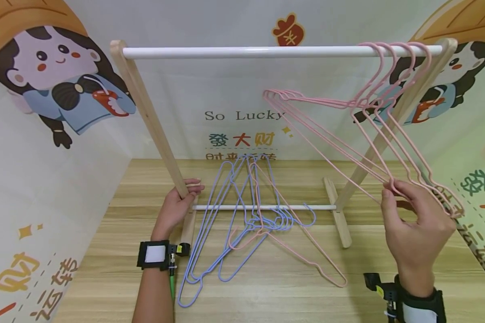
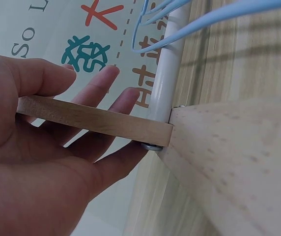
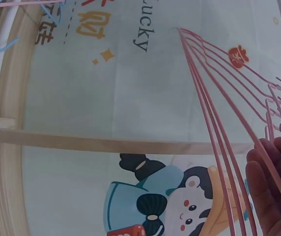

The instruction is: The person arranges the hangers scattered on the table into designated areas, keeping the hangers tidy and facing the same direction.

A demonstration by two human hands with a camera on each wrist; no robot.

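Note:
Several pink hangers [image 1: 372,150] hang by their hooks at the right end of the white top bar [image 1: 242,52]. My right hand [image 1: 418,229] pinches the lower corner of the nearest left one between thumb and fingers; in the right wrist view, pink wires [image 3: 258,147] run past my right hand [image 3: 273,182]. Around the lower part of the rack's left wooden post [image 1: 149,116] my left hand [image 1: 175,208] is curled. The left wrist view shows that post [image 2: 96,120] between the thumb and fingers of my left hand [image 2: 47,132].
Blue hangers [image 1: 210,224] lie in a tangled pile over the lower white bar [image 1: 323,207], with a pink hanger [image 1: 297,255] on top. The rack's right foot [image 1: 339,224] stands on the wooden table [image 1: 117,269]. A printed backdrop [image 1: 194,89] surrounds the table.

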